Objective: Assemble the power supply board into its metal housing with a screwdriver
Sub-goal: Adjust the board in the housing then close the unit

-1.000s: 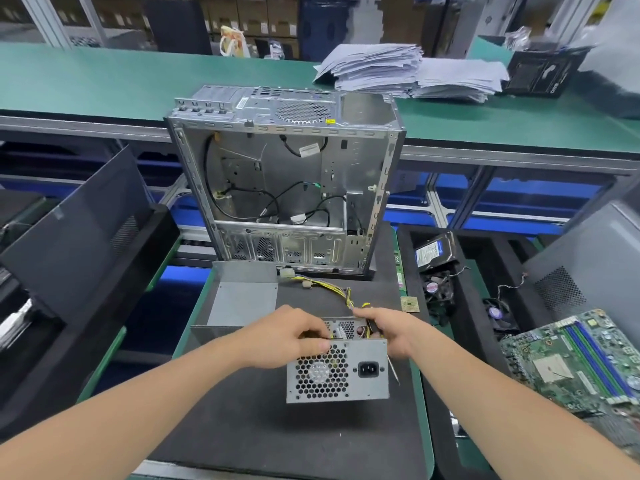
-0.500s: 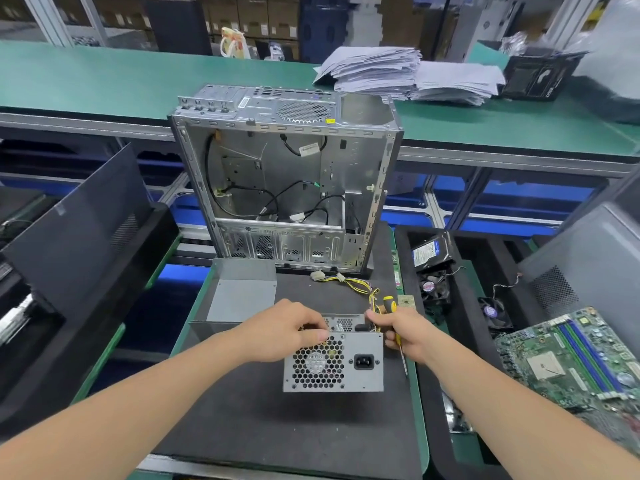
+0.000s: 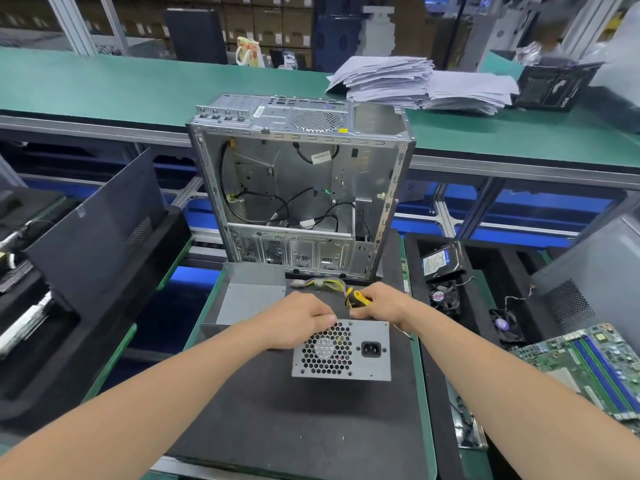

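Observation:
The grey power supply housing (image 3: 367, 367) stands on the black mat, its fan grille and power socket facing me. My left hand (image 3: 298, 318) grips its top left edge, thumb over the grille. My right hand (image 3: 381, 303) rests at the top right edge and holds a yellow-and-black screwdriver (image 3: 360, 297), whose thin shaft pokes out below the wrist. A bundle of yellow and black cables (image 3: 325, 284) runs from behind the housing. What lies inside the housing is hidden by my hands.
An open silver computer case (image 3: 298, 188) stands upright behind the mat. A grey metal cover (image 3: 249, 299) lies to the left. Black side panel (image 3: 97, 233) at left; hard drive (image 3: 436, 261), fans and a green motherboard (image 3: 588, 362) at right. Paper stacks (image 3: 415, 81) sit on the far bench.
My right hand has turned so the screwdriver's yellow handle shows above the housing. The housing and left hand stay about where they were; the cable bundle has shifted slightly.

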Tool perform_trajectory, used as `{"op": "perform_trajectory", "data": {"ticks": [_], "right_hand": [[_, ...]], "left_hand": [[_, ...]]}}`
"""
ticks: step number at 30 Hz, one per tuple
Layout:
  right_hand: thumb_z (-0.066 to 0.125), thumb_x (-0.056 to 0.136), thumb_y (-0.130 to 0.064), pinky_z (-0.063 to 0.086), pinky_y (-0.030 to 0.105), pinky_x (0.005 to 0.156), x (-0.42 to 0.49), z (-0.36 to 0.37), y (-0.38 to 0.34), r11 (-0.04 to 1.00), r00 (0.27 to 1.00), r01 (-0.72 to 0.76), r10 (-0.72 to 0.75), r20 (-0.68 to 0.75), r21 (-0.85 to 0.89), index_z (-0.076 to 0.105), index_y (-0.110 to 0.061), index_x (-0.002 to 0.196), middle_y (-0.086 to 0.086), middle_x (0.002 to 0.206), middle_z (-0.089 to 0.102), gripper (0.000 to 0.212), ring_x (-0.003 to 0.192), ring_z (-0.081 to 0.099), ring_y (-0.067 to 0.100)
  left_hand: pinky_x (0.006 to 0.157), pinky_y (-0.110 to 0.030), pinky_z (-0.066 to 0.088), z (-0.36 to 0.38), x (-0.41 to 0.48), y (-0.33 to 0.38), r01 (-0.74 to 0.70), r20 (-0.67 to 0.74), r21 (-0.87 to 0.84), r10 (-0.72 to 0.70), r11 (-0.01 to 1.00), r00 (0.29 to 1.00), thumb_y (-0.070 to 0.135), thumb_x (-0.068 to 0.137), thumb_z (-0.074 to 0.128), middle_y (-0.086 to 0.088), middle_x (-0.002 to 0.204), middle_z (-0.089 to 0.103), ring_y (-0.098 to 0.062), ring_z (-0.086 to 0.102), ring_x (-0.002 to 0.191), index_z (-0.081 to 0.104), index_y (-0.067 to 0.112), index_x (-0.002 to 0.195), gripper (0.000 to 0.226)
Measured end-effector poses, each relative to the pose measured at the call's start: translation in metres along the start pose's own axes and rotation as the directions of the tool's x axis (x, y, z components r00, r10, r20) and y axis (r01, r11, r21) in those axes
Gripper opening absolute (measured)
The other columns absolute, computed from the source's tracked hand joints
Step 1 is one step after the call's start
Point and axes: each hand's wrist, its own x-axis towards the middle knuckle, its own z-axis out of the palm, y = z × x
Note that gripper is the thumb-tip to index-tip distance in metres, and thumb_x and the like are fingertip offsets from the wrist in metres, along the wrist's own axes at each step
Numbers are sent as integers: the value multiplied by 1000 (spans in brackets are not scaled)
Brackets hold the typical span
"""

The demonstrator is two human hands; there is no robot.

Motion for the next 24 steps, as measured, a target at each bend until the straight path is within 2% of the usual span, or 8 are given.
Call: {"op": "perform_trajectory", "data": {"ticks": [3,6,8,13,15,18,21,24], "right_hand": [[71,94,-10,32,35,72,7,2,1,996,999,-49,48,7,71,64,-8,79,11,78,50,16,78,39,22],[60,98,-1,37,39,75,12,10,12,913,993,-106,116,-1,393,64,-3,80,19,84,57,18,79,48,27],[59,102,-5,45,41,79,15,12,16,845,990,-123,140,5,520,68,-1,85,24,90,65,19,83,58,30],[60,104,-14,56,40,79,21,13,21,767,990,-129,61,128,629,68,-1,104,22,104,73,15,85,69,30],[64,102,-14,58,42,83,25,13,25,769,991,-137,99,95,624,75,-1,110,21,111,77,19,93,72,31],[68,97,-8,50,31,67,28,11,37,845,960,-151,250,-129,513,78,2,104,30,101,75,16,74,63,24],[75,88,-6,44,14,43,23,9,49,945,898,-227,297,-325,236,79,-16,81,4,82,75,13,64,60,12],[80,82,-10,61,28,64,18,14,56,954,885,-255,295,-360,155,78,-16,89,1,88,75,9,72,68,16]], "left_hand": [[63,-36,27,-5,13,-1,52,-63,1,-52,999,997,34,109,46,-1,65,40,-15,35,60,38,16,66,47],[58,-34,26,-7,25,-5,97,-137,-85,-109,992,985,35,108,48,1,61,41,-16,35,58,38,21,63,49],[58,-30,31,-9,33,-8,128,-166,-111,-145,986,975,34,107,50,6,61,47,-10,40,58,46,28,65,43],[55,-27,28,-18,46,-13,195,-92,-51,-199,979,976,34,107,48,5,62,45,-10,39,58,46,20,70,40],[55,-27,29,-21,49,-14,210,-97,-14,-210,978,973,34,108,48,6,62,45,-9,40,58,45,24,66,43],[55,-26,31,-22,51,-16,214,-109,-17,-215,977,970,37,106,52,9,57,46,-7,42,55,46,30,61,45],[54,-20,34,-19,51,-16,211,-142,-9,-210,977,967,40,103,54,12,63,57,-5,50,59,63,29,72,34],[62,-12,39,-16,51,-13,192,-243,-62,-201,980,949,35,98,62,20,86,66,-2,62,83,74,33,96,12]]}}
